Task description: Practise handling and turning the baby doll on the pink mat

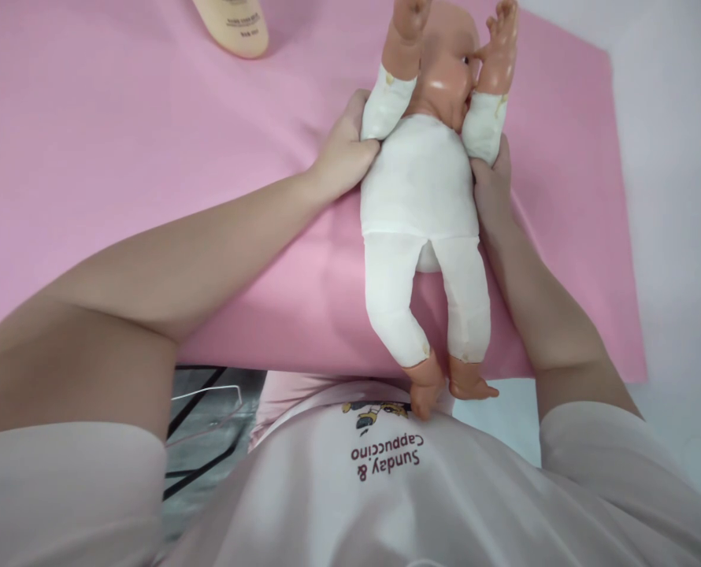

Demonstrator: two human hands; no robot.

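The hold looks fully made: both hands have the doll [418, 181], which lies toward one o'clock from the middle of the view, over the pink sheet [150, 118], head at twelve and feet at six. The left hand [347, 150] grasps it at nine o'clock, thumb in front where arm meets trunk; the right hand [495, 189] has closed about the opposite arm and flank at three. The doll is not yet let go, and whether its back rests on the sheet or hangs above it cannot be told; what is left beyond this hold does not show. The bottle [235, 27], at ten o'clock from the doll, is touched by neither hand. The doll's trunk and limbs are smooth, matt white and softly rounded, with a straight hem at the waist and yellowish marks at the cuffs, while its head, hands and feet are glossy, moulded tan plastic. The sheet looks smooth, with faint folds. The bottle is pale yellow with a rounded end and dark print, cut off by the frame. At six o'clock the feet overlap the printed pale shirt [445, 504].
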